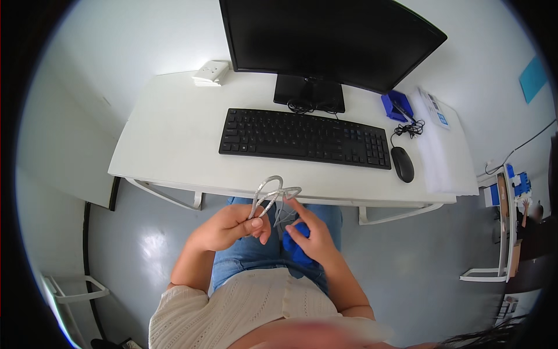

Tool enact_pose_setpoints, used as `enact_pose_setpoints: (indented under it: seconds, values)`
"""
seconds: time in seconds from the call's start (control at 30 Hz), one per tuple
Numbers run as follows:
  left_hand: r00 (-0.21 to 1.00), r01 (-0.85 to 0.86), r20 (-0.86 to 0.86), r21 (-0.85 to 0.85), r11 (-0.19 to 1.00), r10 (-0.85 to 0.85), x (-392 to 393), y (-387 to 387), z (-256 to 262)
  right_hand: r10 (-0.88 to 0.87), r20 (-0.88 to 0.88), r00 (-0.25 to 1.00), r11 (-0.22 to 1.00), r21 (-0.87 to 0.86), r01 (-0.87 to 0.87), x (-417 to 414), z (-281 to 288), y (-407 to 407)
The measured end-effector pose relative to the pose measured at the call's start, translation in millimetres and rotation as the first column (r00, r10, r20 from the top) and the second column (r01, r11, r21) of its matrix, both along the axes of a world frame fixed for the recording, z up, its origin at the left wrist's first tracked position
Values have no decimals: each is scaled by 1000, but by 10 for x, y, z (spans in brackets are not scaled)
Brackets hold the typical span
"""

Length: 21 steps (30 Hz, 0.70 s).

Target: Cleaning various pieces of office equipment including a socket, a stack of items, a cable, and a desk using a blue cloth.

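Note:
My left hand (pixel 233 224) pinches a looped silvery cable (pixel 274 193) between thumb and fingers, above my lap. Its loops stand up past the fingertips, in front of the desk's near edge. My right hand (pixel 317 239) has a crumpled blue cloth (pixel 293 248) in its palm. The index finger of that hand points up at the right end of the loops; whether it touches them I cannot tell. Thinner grey strands hang between the two hands, and the cable's ends are hidden.
On the white desk (pixel 174 144) are a black keyboard (pixel 305 137), a mouse (pixel 402 164), a monitor (pixel 331 39), white socket plates (pixel 211 72), a blue bin (pixel 396 106) holding a pen, and a white sheet (pixel 438 152). Another person (pixel 529 231) is at the far right.

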<state>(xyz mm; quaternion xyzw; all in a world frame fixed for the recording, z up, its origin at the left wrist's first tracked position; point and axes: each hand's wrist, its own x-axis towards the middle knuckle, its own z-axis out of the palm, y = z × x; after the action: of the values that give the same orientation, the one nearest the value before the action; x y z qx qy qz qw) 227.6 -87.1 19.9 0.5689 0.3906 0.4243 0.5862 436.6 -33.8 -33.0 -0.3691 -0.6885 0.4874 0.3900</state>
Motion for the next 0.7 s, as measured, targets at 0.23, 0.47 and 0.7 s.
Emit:
enact_pose_setpoints:
  seconds: [0.23,0.47,0.7]
  values:
    - [976,-122,-180,5,993,121,23,-29,-70,251,108,962,947,176,-267,-56,74,73]
    - [974,-125,-193,-17,992,120,48,-83,-24,-34,254,967,982,189,-16,-23,314,185]
    - [877,-214,-333,378,901,348,125,61,-81,83,132,988,980,167,-105,-29,434,174]
